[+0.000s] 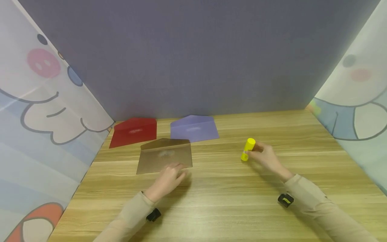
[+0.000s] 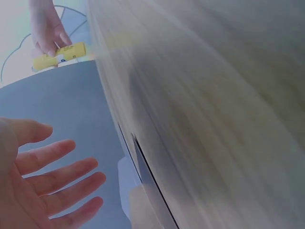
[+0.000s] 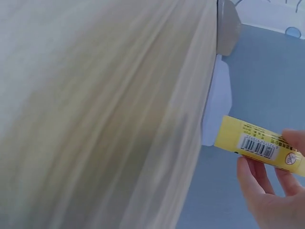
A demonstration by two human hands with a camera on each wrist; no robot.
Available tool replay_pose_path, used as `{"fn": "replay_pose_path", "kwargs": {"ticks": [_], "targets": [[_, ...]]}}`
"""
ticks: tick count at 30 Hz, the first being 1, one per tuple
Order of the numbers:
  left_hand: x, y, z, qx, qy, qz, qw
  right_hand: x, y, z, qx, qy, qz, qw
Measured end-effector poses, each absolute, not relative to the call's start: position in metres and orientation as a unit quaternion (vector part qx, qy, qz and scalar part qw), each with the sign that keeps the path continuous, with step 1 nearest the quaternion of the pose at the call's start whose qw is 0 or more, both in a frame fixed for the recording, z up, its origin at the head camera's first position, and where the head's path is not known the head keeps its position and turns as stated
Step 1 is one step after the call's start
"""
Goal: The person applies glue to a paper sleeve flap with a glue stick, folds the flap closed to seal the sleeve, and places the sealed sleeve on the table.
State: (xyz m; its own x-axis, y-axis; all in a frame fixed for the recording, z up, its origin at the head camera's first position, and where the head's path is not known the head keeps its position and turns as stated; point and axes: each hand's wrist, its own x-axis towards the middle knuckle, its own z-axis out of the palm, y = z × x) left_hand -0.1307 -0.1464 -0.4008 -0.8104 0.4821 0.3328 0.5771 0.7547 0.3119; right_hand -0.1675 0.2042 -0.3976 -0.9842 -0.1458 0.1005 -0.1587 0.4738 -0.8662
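Note:
My right hand (image 1: 266,157) grips a yellow glue stick (image 1: 249,145), held nearly upright just over the table; its barcode label faces the right wrist view. My left hand (image 1: 169,178), fingers spread and holding nothing, hovers at the lower edge of a brown envelope (image 1: 163,159). That envelope lies with its flap unfolded away from me, a whitish patch on its middle. Behind it, a red envelope (image 1: 136,132) is at the left and a purple envelope (image 1: 196,129) further right, both with flaps unfolded and similar pale patches.
The wood-grain table (image 1: 229,201) ends at a grey upright panel (image 1: 196,60) at the back. Cartoon-printed curtains (image 1: 69,134) hang along the left and right sides. A small black wrist device (image 1: 285,200) sits beneath the right sleeve, another under the left.

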Motion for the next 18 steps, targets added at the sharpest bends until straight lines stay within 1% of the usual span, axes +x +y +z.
{"fn": "replay_pose_path", "kwargs": {"ticks": [9,13,18], "targets": [[-0.135,-0.135,-0.396,-0.312,-0.916,-0.237,0.089,-0.161,0.194,-0.382,0.119,-0.856,0.503,0.036],[-0.135,-0.13,-0.392,-0.316,-0.912,-0.246,0.092,-0.156,0.188,-0.376,0.148,-0.859,0.486,0.063],[-0.134,-0.121,-0.384,-0.316,-0.898,-0.296,0.073,-0.147,0.178,-0.37,0.19,-0.875,0.431,0.107]]}}
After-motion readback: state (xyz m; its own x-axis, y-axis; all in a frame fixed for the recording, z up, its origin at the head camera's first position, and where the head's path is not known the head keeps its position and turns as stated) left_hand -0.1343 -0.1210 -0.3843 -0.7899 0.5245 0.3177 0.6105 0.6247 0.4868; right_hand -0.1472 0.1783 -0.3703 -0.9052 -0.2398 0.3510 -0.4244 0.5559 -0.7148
